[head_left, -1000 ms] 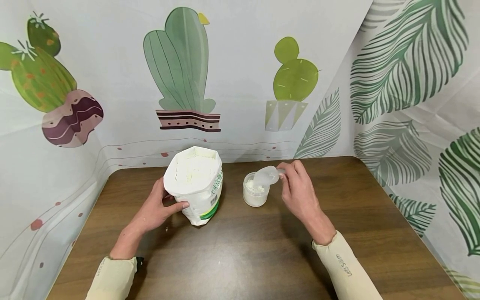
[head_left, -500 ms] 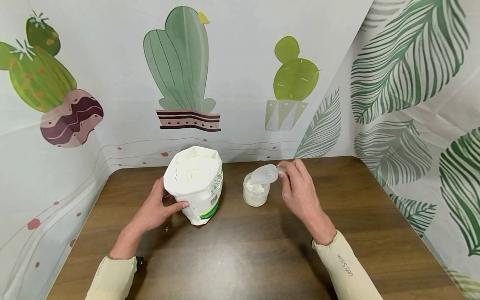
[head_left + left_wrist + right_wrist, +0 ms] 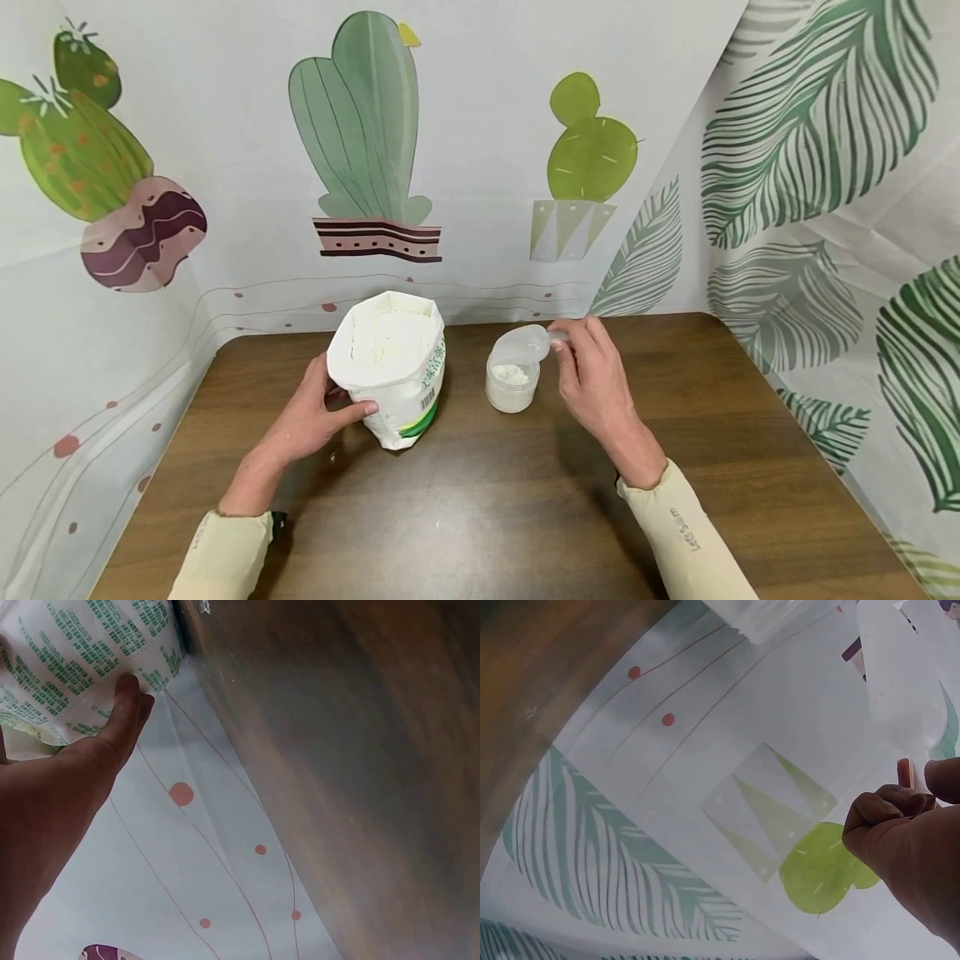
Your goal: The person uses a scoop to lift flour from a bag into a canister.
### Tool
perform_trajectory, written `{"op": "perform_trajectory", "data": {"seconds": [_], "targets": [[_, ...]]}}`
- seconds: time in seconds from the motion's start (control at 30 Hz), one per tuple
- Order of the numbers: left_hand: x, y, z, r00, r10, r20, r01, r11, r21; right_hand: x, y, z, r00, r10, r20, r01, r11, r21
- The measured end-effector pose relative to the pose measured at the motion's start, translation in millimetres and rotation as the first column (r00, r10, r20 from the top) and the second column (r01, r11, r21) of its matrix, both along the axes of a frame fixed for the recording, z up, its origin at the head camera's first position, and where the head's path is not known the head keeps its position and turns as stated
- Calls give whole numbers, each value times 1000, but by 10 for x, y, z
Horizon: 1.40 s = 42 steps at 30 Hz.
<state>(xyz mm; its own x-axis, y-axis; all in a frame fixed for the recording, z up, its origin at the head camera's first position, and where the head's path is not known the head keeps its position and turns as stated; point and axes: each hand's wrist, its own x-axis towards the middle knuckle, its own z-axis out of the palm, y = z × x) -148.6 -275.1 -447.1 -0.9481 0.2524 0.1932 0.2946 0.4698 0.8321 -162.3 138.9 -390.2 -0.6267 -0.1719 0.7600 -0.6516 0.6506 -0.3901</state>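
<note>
My left hand (image 3: 318,417) grips the side of a white bag of flour (image 3: 401,404), thumb in front and fingers behind. The bag stands with its mouth wide, filled near the top with white powder. In the left wrist view the fingers press the green-printed side of the bag (image 3: 82,652). My right hand (image 3: 596,375) pinches the short handle of a translucent plastic scoop (image 3: 523,343). The scoop tilts over a small clear round jar (image 3: 510,396), its bowl overlapping the jar's back rim. White powder heaps inside the jar. In the right wrist view the scoop (image 3: 900,675) points away from my fingertips.
A dark brown wooden table (image 3: 450,517) carries everything. Close behind its far edge hangs a white cloth backdrop (image 3: 487,167) printed with cacti and leaves; it continues along both sides.
The scoop has shifted slightly left and up toward the jar's back rim, uncovering more of the powder. My right hand has moved a little left with it. The left hand and bag stay put.
</note>
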Motion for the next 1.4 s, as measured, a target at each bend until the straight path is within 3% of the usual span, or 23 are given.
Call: {"op": "perform_trajectory", "data": {"seconds": [0.27, 0.97, 1.2, 1.4], "targets": [[4, 23, 10, 1000, -9, -10, 10, 1000, 21, -16, -111, 33, 999, 28, -38, -28, 999, -14], [-7, -6, 8, 999, -23, -28, 24, 999, 24, -14, -402, 126, 996, 73, -42, -75, 996, -41], [13, 1, 7, 1000, -4, -3, 4, 1000, 20, -1, -462, 154, 995, 91, -38, -93, 995, -46], [-3, 5, -2, 999, -28, -22, 29, 999, 32, 7, -508, 184, 995, 97, -30, -98, 994, -52]]}}
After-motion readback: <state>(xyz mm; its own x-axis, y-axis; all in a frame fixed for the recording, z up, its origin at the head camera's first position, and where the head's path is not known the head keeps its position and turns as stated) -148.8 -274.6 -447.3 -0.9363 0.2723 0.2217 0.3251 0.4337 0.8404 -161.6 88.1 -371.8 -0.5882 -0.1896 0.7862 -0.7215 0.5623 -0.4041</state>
